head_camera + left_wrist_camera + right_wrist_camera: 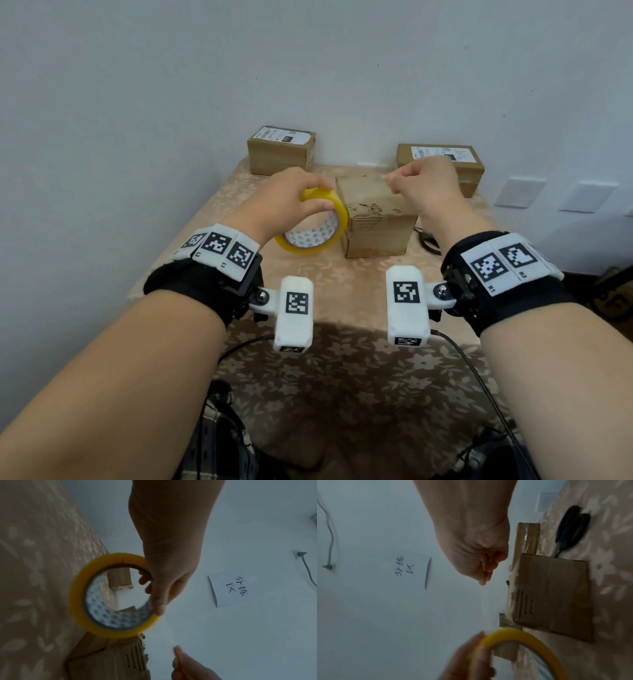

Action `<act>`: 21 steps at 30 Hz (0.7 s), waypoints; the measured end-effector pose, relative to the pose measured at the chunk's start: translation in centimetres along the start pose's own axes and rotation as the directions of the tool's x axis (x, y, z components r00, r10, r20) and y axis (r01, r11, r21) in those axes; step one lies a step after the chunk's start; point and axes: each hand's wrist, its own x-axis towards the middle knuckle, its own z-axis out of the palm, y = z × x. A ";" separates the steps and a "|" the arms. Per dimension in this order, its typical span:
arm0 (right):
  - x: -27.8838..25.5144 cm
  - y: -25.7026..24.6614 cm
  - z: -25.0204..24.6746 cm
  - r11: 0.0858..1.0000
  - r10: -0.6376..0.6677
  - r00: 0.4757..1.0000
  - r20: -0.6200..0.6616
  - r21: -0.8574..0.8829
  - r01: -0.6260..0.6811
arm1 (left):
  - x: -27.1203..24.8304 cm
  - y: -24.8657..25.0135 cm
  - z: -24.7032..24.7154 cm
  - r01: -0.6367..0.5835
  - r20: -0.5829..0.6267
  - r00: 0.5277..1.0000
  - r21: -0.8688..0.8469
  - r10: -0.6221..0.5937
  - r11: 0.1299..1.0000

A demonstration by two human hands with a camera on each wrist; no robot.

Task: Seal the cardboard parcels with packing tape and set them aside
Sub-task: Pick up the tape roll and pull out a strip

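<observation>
A worn cardboard parcel (pixel 376 222) stands mid-table, its top closed. Just left of it, my left hand (pixel 322 198) grips a yellow roll of packing tape (pixel 313 236) by its upper rim, thumb outside and fingers through the core (pixel 111 596). My right hand (pixel 392 181) hovers over the parcel's right top edge and pinches the clear free end of the tape (pixel 483 580). A faint clear strip (pixel 169 632) runs from the roll to that pinch, above the parcel's top (pixel 109 660). The roll (pixel 522 637) is blurred in the right wrist view.
Two labelled cardboard parcels stand against the back wall, one at the left (pixel 281 150) and one at the right (pixel 442 164). Black scissors (pixel 428 240) lie on the flowered tablecloth (pixel 342 359) right of the middle parcel. Cables run across the near table edge.
</observation>
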 end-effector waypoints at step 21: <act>1.1 1.9 0.1 0.981 0.084 0.996 -0.012 -0.175 -0.085 | 2.2 1.0 0.8 0.015 0.194 0.980 0.176 -0.049 0.984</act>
